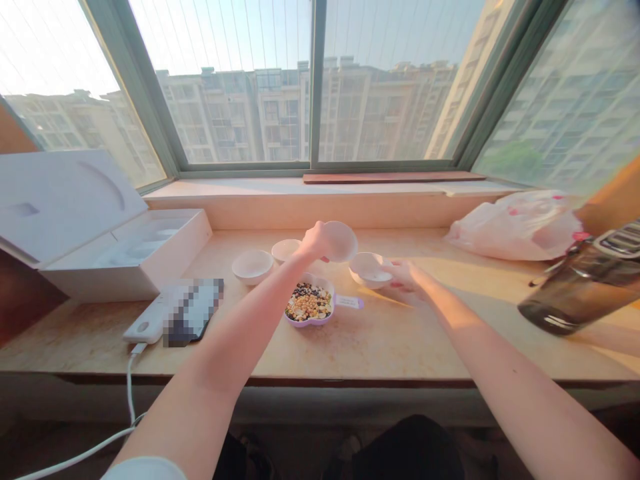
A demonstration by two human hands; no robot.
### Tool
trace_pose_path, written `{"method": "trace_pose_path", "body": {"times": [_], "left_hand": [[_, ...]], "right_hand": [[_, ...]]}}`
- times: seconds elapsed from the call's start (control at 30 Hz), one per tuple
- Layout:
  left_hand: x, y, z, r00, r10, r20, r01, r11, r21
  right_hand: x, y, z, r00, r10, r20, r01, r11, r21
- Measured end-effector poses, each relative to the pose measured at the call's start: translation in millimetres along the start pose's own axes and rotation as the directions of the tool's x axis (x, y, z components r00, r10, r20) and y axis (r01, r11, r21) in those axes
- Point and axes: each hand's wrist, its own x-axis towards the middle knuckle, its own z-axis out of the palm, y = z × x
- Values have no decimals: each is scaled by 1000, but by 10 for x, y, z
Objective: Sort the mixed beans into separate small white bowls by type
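Overall, a stone-patterned tabletop [380,353] ran beneath a green-framed window [315,87], with apartment blocks [240,113] beyond the glass. An open white box [165,250] stood at far left, a crumpled plastic bag [515,227] lay at right, and a blurred brown bottle [580,280] loomed in the right foreground. Both bare forearms reached forward. The left hand [314,241] curled around a raised white bowl [341,241], holding it above the tabletop. The right hand [406,280] lay loosely spread, its fingers [393,268] against a second white bowl [369,270]; any grip could not be told. Two smooth white bowls [253,265] stood left of the hands. Below them, a lobed purple dish [305,321] held mixed beans [309,302]. A white power bank [145,320] with a white cable [130,393] lay at left, beside a pixelated flat object [193,313].
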Motion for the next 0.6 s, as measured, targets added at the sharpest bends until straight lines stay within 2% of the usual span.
{"method": "trace_pose_path", "body": {"times": [0.07,0.17,0.33,0.43,0.6], "left_hand": [[110,25,122,996,-80,32,80,997,-3],[228,15,272,987,-157,45,160,986,-53],[310,-50,452,979,-181,90,195,963,-185],[324,-83,550,969,-207,133,232,951,-206],[327,-147,626,953,-259,158,286,941,-183]], "right_hand": [[27,54,28,998,21,62,-24,999,43],[81,134,-9,996,23,85,-32,995,98],[136,282,-278,1000,-1,19,-2,989,146],[88,349,-409,999,-8,-34,14,985,171],[-71,342,-432,997,-37,-63,54,955,291]]}}
